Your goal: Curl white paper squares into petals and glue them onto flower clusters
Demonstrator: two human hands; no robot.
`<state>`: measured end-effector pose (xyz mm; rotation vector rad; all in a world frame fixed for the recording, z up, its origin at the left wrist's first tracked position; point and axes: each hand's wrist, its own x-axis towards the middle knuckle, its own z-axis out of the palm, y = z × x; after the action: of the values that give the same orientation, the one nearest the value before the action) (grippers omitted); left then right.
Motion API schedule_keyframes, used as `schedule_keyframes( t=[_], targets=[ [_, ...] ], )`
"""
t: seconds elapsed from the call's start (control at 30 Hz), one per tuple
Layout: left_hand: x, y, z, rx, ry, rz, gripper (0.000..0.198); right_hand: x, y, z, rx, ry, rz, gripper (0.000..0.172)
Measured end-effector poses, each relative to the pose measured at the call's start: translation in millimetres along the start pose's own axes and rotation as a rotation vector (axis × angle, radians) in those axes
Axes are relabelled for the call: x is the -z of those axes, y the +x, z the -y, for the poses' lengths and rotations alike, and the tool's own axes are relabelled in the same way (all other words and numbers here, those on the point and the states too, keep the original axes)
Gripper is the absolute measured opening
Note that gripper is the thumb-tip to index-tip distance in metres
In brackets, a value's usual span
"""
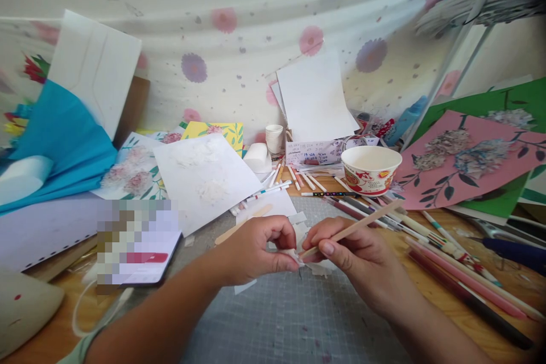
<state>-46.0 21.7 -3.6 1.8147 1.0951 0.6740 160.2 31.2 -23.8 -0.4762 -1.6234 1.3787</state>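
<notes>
My left hand [256,250] is closed in a pinch on a small scrap of white paper [292,255]. Between the thumb and fingers of my right hand [362,259] is a slim wooden craft stick [371,217], slanting up to the right. Its lower tip meets the paper scrap at my left fingertips. Under and behind both hands lie loose white paper scraps [322,268] on a grey cutting mat [281,318]. Another wooden craft stick [230,232] rests just beyond my left hand. Behind it is a white sheet [174,162] bearing two whitish textured patches.
A paper bowl [371,162] and many pens and pencils stand or lie behind my right hand. Pink card with paper flowers [447,182] leans at right. A phone [149,261] with a white cable sits left. Paper cups [273,137] stand at the back.
</notes>
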Motion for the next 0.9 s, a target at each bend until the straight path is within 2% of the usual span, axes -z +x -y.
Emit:
schedule_keyframes(
  t=[0.13, 0.2, 0.33, 0.4, 0.6, 0.9],
  targets=[
    [2.1, 0.0, -4.2, -0.097, 0.128, -0.26, 0.032, 1.4, 0.0, -0.7, 0.005, 0.057, -0.046, 0.01],
    [2.0, -1.1, -6.6, -0.082, 0.087, -0.313, 0.028, 1.8, -0.4, -0.7, 0.021, 0.058, -0.076, 0.009],
    [-7.1, -2.6, -7.1, 0.043, -0.105, -0.166, 0.029, 0.6, -0.9, 0.0, 0.067, 0.019, -0.078, 0.009],
    [-14.1, -1.8, -4.8, 0.088, -0.189, -0.135, 0.026, -0.1, -0.8, 0.4, 0.087, 0.002, -0.061, 0.01],
    [-23.4, 1.1, -0.1, 0.137, -0.37, -0.154, 0.015, 0.4, -1.1, 1.1, 0.065, 0.04, -0.058, 0.01],
    [-20.9, 0.5, -0.5, 0.144, -0.297, -0.178, 0.013, -0.4, 0.0, -0.1, 0.067, 0.112, -0.059, 0.011]
  ],
)
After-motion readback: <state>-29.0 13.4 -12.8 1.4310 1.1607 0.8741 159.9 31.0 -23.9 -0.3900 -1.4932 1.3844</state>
